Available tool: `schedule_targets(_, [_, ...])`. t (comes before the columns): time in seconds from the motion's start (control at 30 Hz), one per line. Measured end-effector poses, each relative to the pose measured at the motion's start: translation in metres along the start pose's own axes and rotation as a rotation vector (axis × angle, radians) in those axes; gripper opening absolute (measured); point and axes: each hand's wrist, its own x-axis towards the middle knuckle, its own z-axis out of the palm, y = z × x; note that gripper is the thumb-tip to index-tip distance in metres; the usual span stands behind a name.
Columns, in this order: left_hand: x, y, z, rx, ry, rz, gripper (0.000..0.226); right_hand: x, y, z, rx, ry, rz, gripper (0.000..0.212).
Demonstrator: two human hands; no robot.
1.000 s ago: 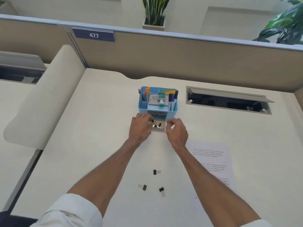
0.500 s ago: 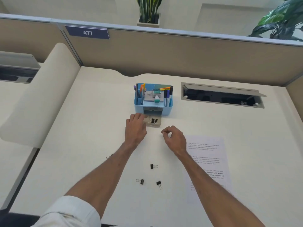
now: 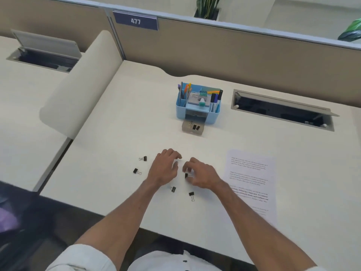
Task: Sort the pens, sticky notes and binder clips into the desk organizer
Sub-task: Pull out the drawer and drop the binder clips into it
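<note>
The right hand (image 3: 201, 176) pinches a small black metal binder clip (image 3: 186, 175); the clear pulled-out organizer drawer (image 3: 193, 128) lies straight ahead. The left hand (image 3: 165, 169) hovers empty.

Office: cubicle partition (image 3: 234, 47) w/ desk no. plate (image 3: 135, 21).

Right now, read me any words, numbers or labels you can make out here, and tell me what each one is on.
"477": white digits on the dark blue sign fixed to the partition.
Printed sheet on the desk: several paragraphs, too small to read.
Grey pad in the blue organizer: a short label, too blurred to read.
</note>
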Motion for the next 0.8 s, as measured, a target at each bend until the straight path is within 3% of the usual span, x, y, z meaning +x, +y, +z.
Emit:
schedule_targets(0.2, [-0.045,-0.012,0.007,0.075,-0.093,0.127,0.029,-0.009,-0.002,0.008,-0.067,0.06,-0.004,0.034])
schedule_targets(0.37, [-0.065,-0.019,0.008,0.114,-0.166,0.181,0.036,-0.013,-0.004,0.01,-0.091,0.105,0.017,0.023])
schedule_targets(0.5, [-0.064,-0.022,0.007,0.163,-0.184,0.223,0.027,-0.013,-0.004,0.009,-0.086,0.137,0.033,0.018])
schedule_targets(0.8, [-0.043,-0.024,0.002,0.085,-0.124,0.191,0.022,-0.01,-0.005,0.011,-0.151,0.058,-0.055,0.036])
